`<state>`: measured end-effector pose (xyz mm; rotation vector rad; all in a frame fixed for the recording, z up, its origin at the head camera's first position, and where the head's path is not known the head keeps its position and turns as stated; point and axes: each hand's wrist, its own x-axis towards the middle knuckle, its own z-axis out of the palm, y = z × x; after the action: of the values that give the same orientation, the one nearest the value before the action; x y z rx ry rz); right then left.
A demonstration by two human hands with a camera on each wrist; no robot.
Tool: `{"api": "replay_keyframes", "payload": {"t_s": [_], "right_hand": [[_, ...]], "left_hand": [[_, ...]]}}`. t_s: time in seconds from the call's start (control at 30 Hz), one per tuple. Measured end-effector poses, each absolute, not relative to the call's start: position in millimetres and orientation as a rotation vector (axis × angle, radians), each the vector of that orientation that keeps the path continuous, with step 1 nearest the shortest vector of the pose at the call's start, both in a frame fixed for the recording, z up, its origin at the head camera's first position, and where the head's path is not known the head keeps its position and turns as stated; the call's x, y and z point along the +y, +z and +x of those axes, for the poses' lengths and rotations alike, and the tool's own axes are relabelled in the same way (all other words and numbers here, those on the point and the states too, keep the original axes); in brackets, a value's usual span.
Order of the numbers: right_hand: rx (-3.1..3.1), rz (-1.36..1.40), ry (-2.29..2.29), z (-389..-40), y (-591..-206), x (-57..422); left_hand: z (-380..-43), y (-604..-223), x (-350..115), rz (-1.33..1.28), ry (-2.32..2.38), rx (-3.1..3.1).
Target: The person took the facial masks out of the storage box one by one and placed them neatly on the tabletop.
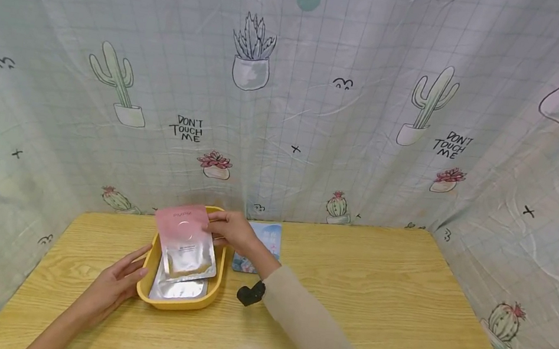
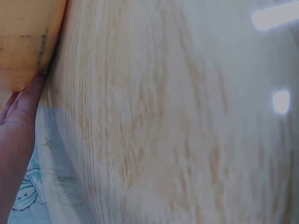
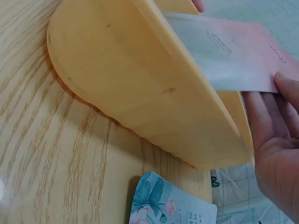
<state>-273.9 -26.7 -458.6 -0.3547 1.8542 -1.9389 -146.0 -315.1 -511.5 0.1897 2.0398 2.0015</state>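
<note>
My right hand (image 1: 234, 232) pinches the edge of a pink and silver mask sachet (image 1: 187, 243) over a yellow plastic basket (image 1: 219, 285). In the right wrist view the thumb lies on top of the sachet (image 3: 233, 53) with fingers beneath. The sachet slants across the basket, above another silver sachet (image 1: 180, 290) lying inside. At the basket's left side, my left hand (image 1: 114, 284) holds the wall, its thumb tip at the rim. The left wrist view shows only part of this hand (image 2: 18, 126) against the basket's outer side.
A blue floral sachet (image 1: 270, 239) lies on the table just right of the basket. The wooden table (image 1: 373, 307) extends to the right. A patterned curtain (image 1: 299, 111) hangs behind and along both sides. A black object (image 1: 251, 294) sits at my right wrist.
</note>
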Motion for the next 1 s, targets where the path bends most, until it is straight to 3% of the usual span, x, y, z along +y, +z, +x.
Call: {"api": "replay_keyframes", "payload": {"t_s": [1.0], "right_hand": [[1.786, -0.402, -2.158, -288, -421, 18]], "left_hand": [[-150, -509, -315, 0.159, 1.986, 2.039]]}}
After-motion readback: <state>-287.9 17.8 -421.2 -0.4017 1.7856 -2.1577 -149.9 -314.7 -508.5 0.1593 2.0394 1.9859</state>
